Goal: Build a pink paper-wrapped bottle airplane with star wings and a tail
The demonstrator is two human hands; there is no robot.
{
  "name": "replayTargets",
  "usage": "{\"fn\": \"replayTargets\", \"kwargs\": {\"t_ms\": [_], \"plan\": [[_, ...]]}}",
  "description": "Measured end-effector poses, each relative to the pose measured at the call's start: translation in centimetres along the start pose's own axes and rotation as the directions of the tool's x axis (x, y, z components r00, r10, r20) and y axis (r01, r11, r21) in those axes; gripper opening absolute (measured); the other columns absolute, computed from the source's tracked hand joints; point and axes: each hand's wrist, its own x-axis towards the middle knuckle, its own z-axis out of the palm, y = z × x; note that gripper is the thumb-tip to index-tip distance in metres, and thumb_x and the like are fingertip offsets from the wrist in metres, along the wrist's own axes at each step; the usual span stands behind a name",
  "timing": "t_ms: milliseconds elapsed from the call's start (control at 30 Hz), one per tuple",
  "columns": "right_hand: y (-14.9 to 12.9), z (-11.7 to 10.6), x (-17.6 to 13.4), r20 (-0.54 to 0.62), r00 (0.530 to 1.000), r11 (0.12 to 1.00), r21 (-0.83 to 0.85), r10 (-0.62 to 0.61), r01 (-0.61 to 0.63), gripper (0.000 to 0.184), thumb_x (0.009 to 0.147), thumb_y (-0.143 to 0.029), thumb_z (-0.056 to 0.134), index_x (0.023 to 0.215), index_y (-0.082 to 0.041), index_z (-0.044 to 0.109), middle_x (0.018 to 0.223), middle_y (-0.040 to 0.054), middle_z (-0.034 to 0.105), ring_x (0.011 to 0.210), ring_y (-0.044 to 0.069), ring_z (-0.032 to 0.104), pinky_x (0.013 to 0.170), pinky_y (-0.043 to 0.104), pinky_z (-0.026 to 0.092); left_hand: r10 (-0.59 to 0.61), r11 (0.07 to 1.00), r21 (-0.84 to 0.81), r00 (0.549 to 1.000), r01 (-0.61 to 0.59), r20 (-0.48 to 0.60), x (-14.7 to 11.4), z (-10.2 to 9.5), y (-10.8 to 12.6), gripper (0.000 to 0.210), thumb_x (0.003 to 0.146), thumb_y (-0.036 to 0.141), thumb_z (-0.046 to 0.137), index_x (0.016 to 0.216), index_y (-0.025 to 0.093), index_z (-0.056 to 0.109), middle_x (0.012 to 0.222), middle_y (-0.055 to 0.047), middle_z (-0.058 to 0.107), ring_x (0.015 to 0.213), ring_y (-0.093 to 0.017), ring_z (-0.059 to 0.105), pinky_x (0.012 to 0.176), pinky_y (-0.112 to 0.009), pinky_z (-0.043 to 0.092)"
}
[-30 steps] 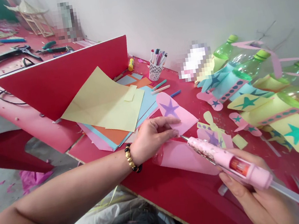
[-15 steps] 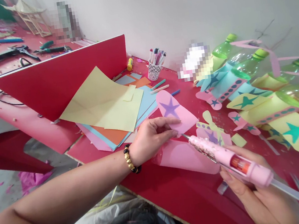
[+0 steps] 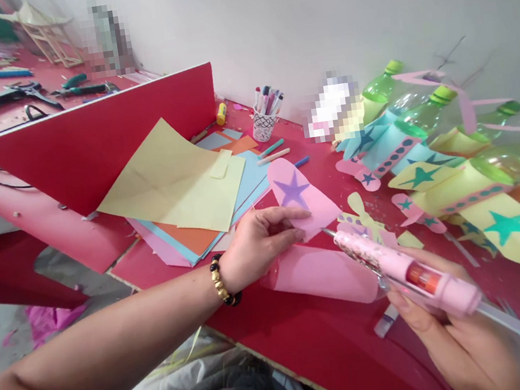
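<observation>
Both hands grip inside the surface's (image 3: 299,338) front edge: left hand (image 3: 257,247) starred paper (image 3: 312,204), seemingly steadying it; right hand (image 3: 465,347) glue gun (image 3: 390,264).

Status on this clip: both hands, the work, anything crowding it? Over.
Left hand pinching star-marked pink paper. Right hand gripping pink glue gun, nozzle near the paper's lower edge. Pink paper roll close by, near side.

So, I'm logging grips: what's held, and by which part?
Left hand: pink star paper, near its lower end. Right hand: glue gun, around its rear half.
</observation>
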Motion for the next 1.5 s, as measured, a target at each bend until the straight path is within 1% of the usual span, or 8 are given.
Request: {"fn": "replayTargets", "kwargs": {"t_ms": [167, 300, 600, 767, 1000, 1167, 1367, 1500], "plan": [[0.3, -0.1, 0.0, 0.004, 0.998, 0.998, 0.012, 0.067, -0.067, 0.040, 0.091, -0.034, 0.055, 0.129, -0.023, 0.054, 0.112, 0.0082, 0.067, 0.097, 0.024, 0.068, 0.067, 0.027, 0.058, 0.003, 1.000, 0.024, 1.000, -0.003, 0.001, -0.1, -0.1, 0.0, 0.026, 0.082, 0.015, 0.070, 0.107, 0.016, 0.071, 0.076, -0.001, 0.071, 0.068, -0.008, 0.064, 0.063, -0.016, 0.050], [0.8, -0.2, 0.0, 0.001, 0.997, 0.996, 0.042, 0.080, -0.080, 0.040, 0.091, -0.033, 0.057, 0.130, -0.023, 0.054, 0.117, 0.0085, 0.065, 0.105, 0.025, 0.065, 0.079, 0.031, 0.057, 0.004, 1.000, 0.015, 1.000, -0.004, 0.012, -0.1, -0.2, 0.0, 0.025, 0.082, 0.015, 0.069, 0.107, 0.017, 0.071, 0.074, 0.000, 0.071, 0.064, -0.007, 0.062, 0.059, -0.015, 0.049], [1.4, -0.4, 0.2, -0.048, 0.993, 0.992, 0.065, 0.107, -0.104, 0.037, 0.090, -0.031, 0.058, 0.126, -0.022, 0.056, 0.120, 0.0105, 0.064, 0.113, 0.029, 0.061, 0.083, 0.035, 0.057, 0.000, 0.999, 0.044, 1.000, -0.001, 0.006, -0.2, -0.2, -0.1, 0.025, 0.081, 0.019, 0.072, 0.106, 0.016, 0.072, 0.078, -0.003, 0.072, 0.071, -0.012, 0.066, 0.065, -0.020, 0.052], [1.7, -0.4, 0.3, -0.049, 0.988, 0.983, 0.118, 0.146, -0.139, 0.031, 0.090, -0.030, 0.059, 0.120, -0.023, 0.058, 0.121, 0.0095, 0.063, 0.116, 0.028, 0.060, 0.086, 0.035, 0.057, 0.005, 0.998, 0.064, 1.000, -0.005, 0.003, -0.2, -0.1, 0.1, 0.024, 0.081, 0.018, 0.071, 0.105, 0.016, 0.072, 0.077, -0.002, 0.072, 0.070, -0.011, 0.065, 0.063, -0.019, 0.051], [1.6, -0.3, 0.5, -0.081, 0.988, 0.986, 0.108, 0.134, -0.125, 0.031, 0.090, -0.030, 0.059, 0.119, -0.021, 0.059, 0.120, 0.0097, 0.064, 0.115, 0.028, 0.060, 0.087, 0.035, 0.056, 0.029, 0.996, 0.083, 1.000, -0.029, -0.006, -0.2, 0.0, 0.3, 0.023, 0.080, 0.017, 0.070, 0.104, 0.015, 0.072, 0.077, -0.002, 0.071, 0.069, -0.011, 0.064, 0.062, -0.019, 0.051], [1.4, -0.3, 0.4, -0.062, 0.991, 0.988, 0.107, 0.117, -0.110, 0.036, 0.090, -0.030, 0.059, 0.125, -0.021, 0.056, 0.123, 0.0105, 0.063, 0.117, 0.030, 0.059, 0.082, 0.034, 0.057, 0.030, 0.995, 0.091, 1.000, -0.029, -0.007, -0.2, -0.1, 0.2, 0.024, 0.081, 0.019, 0.071, 0.105, 0.015, 0.072, 0.077, -0.002, 0.071, 0.069, -0.011, 0.064, 0.061, -0.019, 0.051], [1.2, -0.3, 0.1, -0.028, 0.993, 0.990, 0.089, 0.113, -0.111, 0.042, 0.090, -0.030, 0.058, 0.131, -0.022, 0.053, 0.119, 0.0093, 0.065, 0.111, 0.027, 0.062, 0.082, 0.033, 0.057, 0.034, 0.994, 0.100, 0.999, -0.033, -0.010, -0.1, -0.2, 0.1, 0.026, 0.080, 0.021, 0.072, 0.105, 0.016, 0.072, 0.079, -0.003, 0.072, 0.071, -0.012, 0.065, 0.063, -0.021, 0.052], [0.8, -0.1, -0.2, -0.016, 0.992, 0.990, 0.065, 0.122, -0.121, 0.040, 0.090, -0.033, 0.058, 0.128, -0.023, 0.056, 0.114, 0.0083, 0.067, 0.102, 0.025, 0.066, 0.071, 0.029, 0.057, 0.024, 0.997, 0.073, 1.000, -0.023, -0.013, -0.1, -0.2, 0.1, 0.025, 0.080, 0.020, 0.072, 0.105, 0.016, 0.072, 0.079, -0.003, 0.072, 0.069, -0.012, 0.065, 0.063, -0.020, 0.052]]}}
